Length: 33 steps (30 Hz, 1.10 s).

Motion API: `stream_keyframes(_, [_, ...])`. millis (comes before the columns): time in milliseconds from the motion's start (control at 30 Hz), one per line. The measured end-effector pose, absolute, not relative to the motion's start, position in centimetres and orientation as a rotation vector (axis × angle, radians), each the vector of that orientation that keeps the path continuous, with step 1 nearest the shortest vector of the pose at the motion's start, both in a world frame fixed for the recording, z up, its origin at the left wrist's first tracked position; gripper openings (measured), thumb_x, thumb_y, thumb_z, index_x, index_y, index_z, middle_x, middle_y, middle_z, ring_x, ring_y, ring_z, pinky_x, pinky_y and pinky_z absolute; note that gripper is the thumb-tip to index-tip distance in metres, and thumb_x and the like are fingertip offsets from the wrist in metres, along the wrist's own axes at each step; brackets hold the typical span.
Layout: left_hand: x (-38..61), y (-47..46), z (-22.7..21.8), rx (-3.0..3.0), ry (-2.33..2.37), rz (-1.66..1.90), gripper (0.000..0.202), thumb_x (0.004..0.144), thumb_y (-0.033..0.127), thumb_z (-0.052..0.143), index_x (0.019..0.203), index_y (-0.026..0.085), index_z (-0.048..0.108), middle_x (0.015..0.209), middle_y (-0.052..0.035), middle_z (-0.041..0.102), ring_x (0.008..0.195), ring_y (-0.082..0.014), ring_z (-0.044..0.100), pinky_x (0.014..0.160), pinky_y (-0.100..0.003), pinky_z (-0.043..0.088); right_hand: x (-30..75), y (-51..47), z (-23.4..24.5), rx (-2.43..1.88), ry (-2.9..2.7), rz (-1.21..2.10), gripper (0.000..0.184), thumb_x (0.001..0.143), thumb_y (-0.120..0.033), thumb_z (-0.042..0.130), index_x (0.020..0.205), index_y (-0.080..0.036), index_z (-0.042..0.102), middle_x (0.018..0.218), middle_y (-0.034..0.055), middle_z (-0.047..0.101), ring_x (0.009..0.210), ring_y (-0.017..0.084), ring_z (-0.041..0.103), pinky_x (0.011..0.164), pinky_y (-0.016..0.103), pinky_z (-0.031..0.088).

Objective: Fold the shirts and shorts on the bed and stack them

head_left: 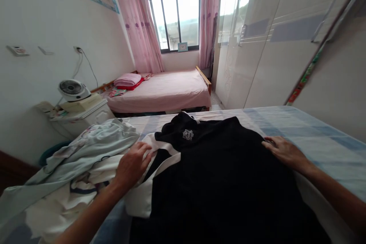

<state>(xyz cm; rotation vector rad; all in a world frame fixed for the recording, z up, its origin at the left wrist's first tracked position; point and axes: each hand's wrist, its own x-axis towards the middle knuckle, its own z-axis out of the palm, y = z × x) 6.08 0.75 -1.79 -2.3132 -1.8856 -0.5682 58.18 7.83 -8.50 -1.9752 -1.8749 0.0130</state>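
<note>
A black shirt (217, 175) with white trim and a small white emblem on its chest lies spread over the near bed. My left hand (134, 162) is closed on the white collar-like trim (167, 160) at the shirt's left side, thumb and fingers bent around the cloth. At the opposite edge, my right hand (281, 151) pinches the black fabric between thumb and fingers. The shirt's lower end runs out of view at the bottom.
Left of the shirt lie a pale green garment (97, 145) and a white garment (61, 206), crumpled on the checked bedsheet (317, 141). Beyond stand a pink-covered bed (168, 89), a cabinet holding a small fan (73, 88), and a white wardrobe (257, 65) at right.
</note>
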Motion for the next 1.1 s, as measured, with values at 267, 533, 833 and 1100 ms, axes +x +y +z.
stream_keyframes(267, [8.3,-3.6,-3.1,-2.540,-1.965,-0.628,0.024,0.083,0.043,0.053,0.092,0.023,0.064,0.101,-0.0064,0.062,0.096,-0.0240,0.058,0.083,-0.035,0.044,55.2,3.0,-8.6,-2.042,-1.898,-0.098,0.049,0.079,-0.057,0.042,0.102,-0.018,0.060,0.108,0.0136,0.063,0.103,0.034,0.057,0.083,0.049,0.045])
stream_keyframes(533, [8.5,-3.7,-1.0,-2.717,-2.441,-1.236,0.023,0.083,0.039,0.046,0.078,0.020,0.056,0.068,0.0012,0.055,0.064,-0.0152,0.050,0.059,-0.025,0.038,55.3,2.8,-9.5,-1.908,-1.875,-0.252,0.030,0.082,-0.044,0.040,0.093,-0.021,0.057,0.098,0.0131,0.062,0.094,0.032,0.056,0.080,0.046,0.044])
stream_keyframes(833, [6.1,-2.3,-1.2,-2.502,-2.281,-0.639,0.035,0.089,0.043,0.040,0.073,0.021,0.061,0.073,-0.0027,0.063,0.071,-0.0184,0.059,0.066,-0.026,0.039,55.1,2.8,-9.4,-1.933,-1.878,-0.229,0.029,0.083,-0.043,0.039,0.094,-0.022,0.056,0.102,0.0144,0.062,0.096,0.034,0.055,0.083,0.046,0.043])
stream_keyframes(1100, [4.5,3.7,-4.1,-2.102,-2.252,-0.638,0.046,0.081,0.037,0.056,0.121,0.013,0.052,0.126,-0.0179,0.056,0.121,-0.0297,0.048,0.100,-0.037,0.036,55.1,2.7,-9.2,-1.904,-1.886,-0.205,0.026,0.083,-0.041,0.041,0.094,-0.023,0.056,0.101,0.0149,0.062,0.097,0.035,0.056,0.083,0.048,0.044])
